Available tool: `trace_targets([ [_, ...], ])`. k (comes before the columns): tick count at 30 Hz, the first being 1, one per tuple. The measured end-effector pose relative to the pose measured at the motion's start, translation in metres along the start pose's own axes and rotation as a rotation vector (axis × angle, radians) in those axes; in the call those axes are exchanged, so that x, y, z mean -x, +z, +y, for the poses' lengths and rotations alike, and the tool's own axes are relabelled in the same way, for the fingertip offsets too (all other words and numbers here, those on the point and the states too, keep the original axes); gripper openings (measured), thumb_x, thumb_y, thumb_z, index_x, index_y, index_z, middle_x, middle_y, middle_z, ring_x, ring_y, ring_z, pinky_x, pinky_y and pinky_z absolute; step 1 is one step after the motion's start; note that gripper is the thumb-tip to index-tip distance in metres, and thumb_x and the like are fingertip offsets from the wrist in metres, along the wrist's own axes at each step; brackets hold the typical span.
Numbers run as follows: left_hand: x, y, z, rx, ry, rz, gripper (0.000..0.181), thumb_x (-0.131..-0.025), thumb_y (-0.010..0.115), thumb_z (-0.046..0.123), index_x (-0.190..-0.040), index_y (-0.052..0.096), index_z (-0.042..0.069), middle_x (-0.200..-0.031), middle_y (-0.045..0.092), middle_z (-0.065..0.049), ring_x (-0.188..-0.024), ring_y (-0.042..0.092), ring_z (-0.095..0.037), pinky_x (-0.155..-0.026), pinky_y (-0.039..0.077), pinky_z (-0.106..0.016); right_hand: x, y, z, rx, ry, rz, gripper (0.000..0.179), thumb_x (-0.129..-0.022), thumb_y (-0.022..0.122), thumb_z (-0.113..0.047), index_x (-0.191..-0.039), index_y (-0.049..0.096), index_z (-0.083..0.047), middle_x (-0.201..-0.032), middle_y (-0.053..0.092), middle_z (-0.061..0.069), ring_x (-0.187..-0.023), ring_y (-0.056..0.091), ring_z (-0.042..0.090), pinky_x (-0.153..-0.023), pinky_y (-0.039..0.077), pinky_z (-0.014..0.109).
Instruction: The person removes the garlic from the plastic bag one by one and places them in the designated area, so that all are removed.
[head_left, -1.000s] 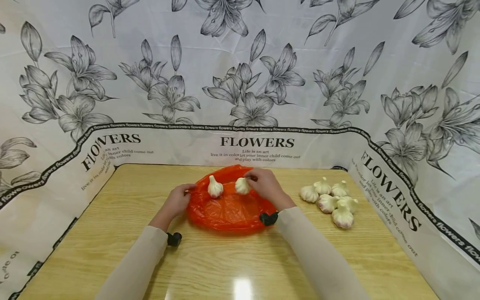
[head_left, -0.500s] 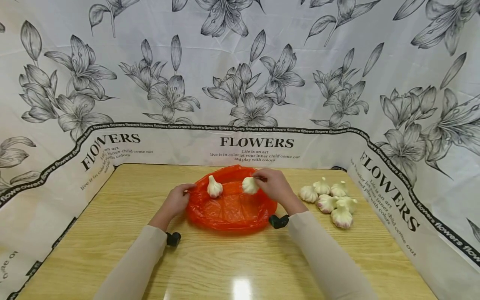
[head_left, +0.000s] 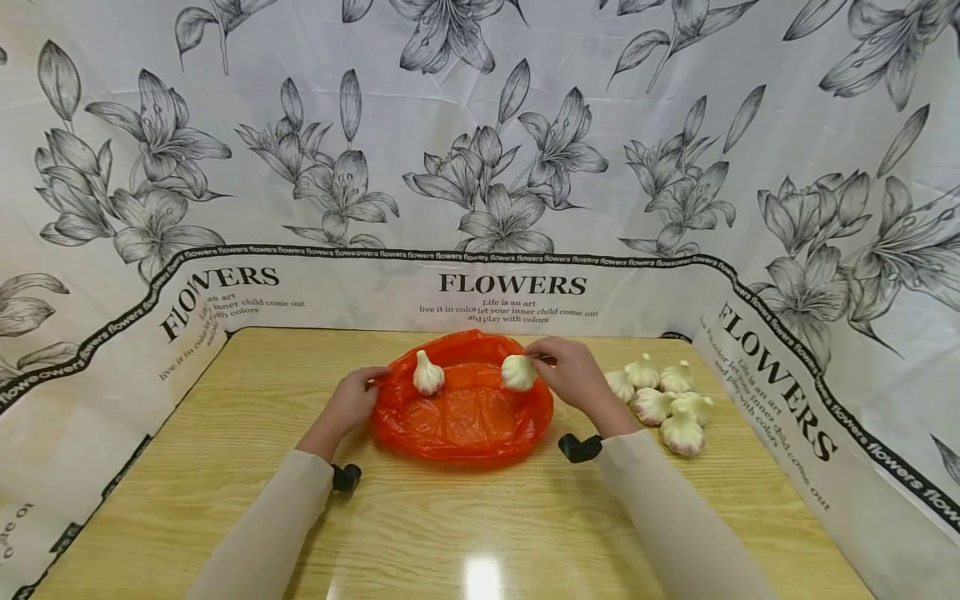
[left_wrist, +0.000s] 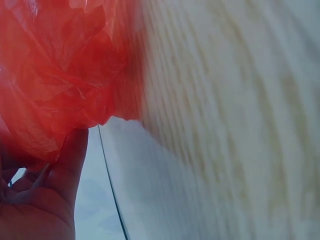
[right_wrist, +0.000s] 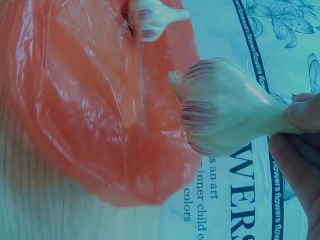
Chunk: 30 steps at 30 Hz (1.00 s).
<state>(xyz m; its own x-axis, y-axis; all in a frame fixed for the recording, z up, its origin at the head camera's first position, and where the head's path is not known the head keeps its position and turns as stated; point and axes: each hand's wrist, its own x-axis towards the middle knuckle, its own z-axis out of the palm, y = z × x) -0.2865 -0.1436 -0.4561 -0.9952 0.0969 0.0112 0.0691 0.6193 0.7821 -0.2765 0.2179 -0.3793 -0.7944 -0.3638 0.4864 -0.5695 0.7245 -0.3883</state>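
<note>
My left hand grips the left rim of a red plastic bag, which lies spread open on the table. In the left wrist view the bag's crinkled edge sits between thumb and fingers. One garlic bulb stands in the bag near its back left, stem up. My right hand pinches a second garlic bulb by its stem, over the bag's right rim. Seen from the right wrist, this bulb hangs apart from the bag, its purple-streaked root end toward the bag.
Several garlic bulbs lie in a cluster on the wooden table, right of the bag and partly behind my right hand. A white flower-printed cloth walls the table at the back and sides.
My right hand has moved to the right with its garlic bulb, from over the bag's middle toward its right rim. The left hand and the bag stay in place.
</note>
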Motion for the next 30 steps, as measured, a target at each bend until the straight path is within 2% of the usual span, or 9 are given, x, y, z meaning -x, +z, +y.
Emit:
trace_targets([
  [5,0.000,0.000,0.000,0.001,-0.009,0.001,0.043,-0.098,0.039,0.004,-0.139,0.051,0.009,-0.145,0.047,-0.016,-0.127,0.048,-0.033,-0.105,0.045,-0.049,0.006,-0.009,0.004,0.010,-0.017,0.021,0.015,-0.088,0.067,-0.008,-0.102,0.073,-0.005,-0.102,0.073,0.011,-0.089,0.071,0.026,-0.079,0.059,0.039],
  [9,0.000,0.001,0.000,-0.004,-0.020,0.004,0.043,-0.098,0.039,0.003,-0.139,0.051,0.010,-0.146,0.046,-0.016,-0.125,0.049,-0.032,-0.104,0.046,-0.049,0.012,-0.015,0.008,0.031,-0.003,0.005,0.016,-0.089,0.067,-0.009,-0.104,0.073,-0.006,-0.104,0.072,0.010,-0.089,0.071,0.025,-0.080,0.058,0.039],
  [30,-0.002,0.003,-0.001,0.001,-0.020,-0.001,0.043,-0.099,0.040,0.003,-0.140,0.051,0.009,-0.147,0.045,-0.016,-0.133,0.044,-0.035,-0.107,0.042,-0.051,0.043,-0.040,0.043,0.121,0.039,-0.017,0.017,-0.089,0.066,-0.006,-0.105,0.073,-0.005,-0.105,0.072,0.013,-0.088,0.070,0.028,-0.076,0.058,0.043],
])
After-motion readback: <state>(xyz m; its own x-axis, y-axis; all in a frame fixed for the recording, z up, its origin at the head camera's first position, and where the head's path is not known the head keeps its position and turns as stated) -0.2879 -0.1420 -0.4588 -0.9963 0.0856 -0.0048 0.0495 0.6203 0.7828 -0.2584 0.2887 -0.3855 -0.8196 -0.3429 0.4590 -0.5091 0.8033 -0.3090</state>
